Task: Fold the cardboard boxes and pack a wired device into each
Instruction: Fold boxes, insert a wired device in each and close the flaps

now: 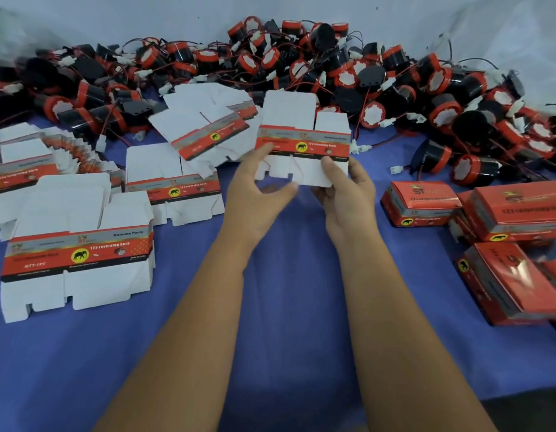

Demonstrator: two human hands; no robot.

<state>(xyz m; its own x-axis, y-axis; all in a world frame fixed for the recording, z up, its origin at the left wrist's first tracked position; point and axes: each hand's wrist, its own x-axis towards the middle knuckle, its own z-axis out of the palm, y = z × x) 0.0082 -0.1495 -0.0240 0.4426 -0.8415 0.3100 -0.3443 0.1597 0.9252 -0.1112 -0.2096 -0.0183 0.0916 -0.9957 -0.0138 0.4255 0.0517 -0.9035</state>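
Flat box blank (303, 145) held above the desk (286, 307), long axis running hand to hand: left hand (258, 179) pinches its left end, right hand (345, 185) grips the right. Wired devices (364, 79) lie beyond both hands, nearer the right.

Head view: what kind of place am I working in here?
Probably a small hand-packing station: a blue cloth covered with stacks of flat printed cartons, a big heap of wired horns, and finished red boxes piled to the right.
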